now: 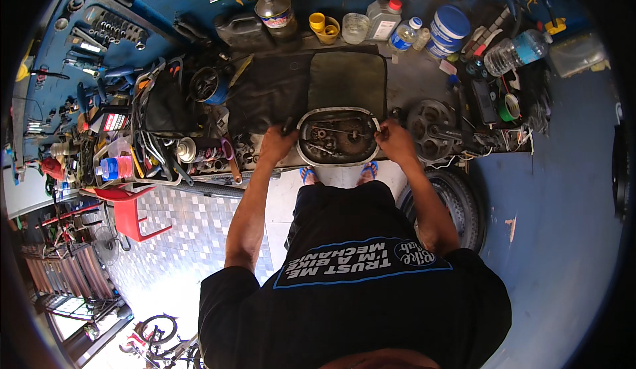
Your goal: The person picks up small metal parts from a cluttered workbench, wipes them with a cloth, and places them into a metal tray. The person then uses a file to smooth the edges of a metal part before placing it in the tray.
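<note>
An oval metal basin [338,164] with a pale rim sits at the front edge of the workbench, in front of my body. Greasy parts lie in it, among them a toothed sprocket [356,145], a smaller cog [320,133] and thin rods. My left hand [277,144] is closed at the basin's left rim, with a short dark piece showing by its fingers. Gripping the right rim is my right hand [396,140], thumb and fingers together. A dark crankset [429,130] rests just right of that hand. Behind the basin lies a dark green mat [348,77].
Tools and loose parts crowd the bench's left side, with a spray can [187,150] near the edge. Along the back stand bottles, a blue tub [450,28] and yellow cups [324,28]. A tyre [460,203] leans below the bench; a red chair [129,213] stands left.
</note>
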Available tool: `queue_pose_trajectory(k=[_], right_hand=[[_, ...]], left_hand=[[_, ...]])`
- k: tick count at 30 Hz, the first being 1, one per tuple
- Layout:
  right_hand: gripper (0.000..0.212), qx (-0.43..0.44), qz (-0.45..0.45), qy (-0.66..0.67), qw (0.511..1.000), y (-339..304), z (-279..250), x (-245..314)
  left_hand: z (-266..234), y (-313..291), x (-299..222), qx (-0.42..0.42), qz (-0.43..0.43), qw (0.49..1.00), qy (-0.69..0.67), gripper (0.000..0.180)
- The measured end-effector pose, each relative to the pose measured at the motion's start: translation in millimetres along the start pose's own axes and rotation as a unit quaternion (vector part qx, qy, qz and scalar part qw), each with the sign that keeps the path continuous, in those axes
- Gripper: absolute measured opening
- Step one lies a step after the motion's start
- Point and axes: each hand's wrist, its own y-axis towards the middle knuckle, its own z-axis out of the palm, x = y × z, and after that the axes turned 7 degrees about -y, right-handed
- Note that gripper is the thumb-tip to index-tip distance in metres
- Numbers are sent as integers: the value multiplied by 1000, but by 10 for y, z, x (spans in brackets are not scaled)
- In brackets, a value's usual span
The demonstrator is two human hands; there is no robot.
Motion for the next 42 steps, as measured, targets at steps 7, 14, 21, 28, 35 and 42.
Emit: queue_pose_trajectory(k=[7, 14, 21, 28, 35, 42], right_hand=[[36, 15, -19, -69, 997, -2, -114, 76], [32, -51, -24, -71, 996, -95, -404, 301], [26, -122, -186, 33, 974, -4, -455, 477], [25, -11, -275, -106, 955, -67, -407, 665], [29, -53, -337, -155, 927, -239, -240, 577], [31, -92, -333, -208, 915, -412, -97, 590]], left_hand=[[-76, -69, -218, 24, 23, 999, 17, 51], [-113, -192, -139, -61, 72, 994, -47, 46], [-157, -505, -552, -15, -12, 918, -397, 27], [102, -552, -647, 29, -22, 874, -484, 26], [184, -615, -683, 35, -7, 889, -456, 26], [230, -592, -653, 38, -12, 899, -435, 26]])
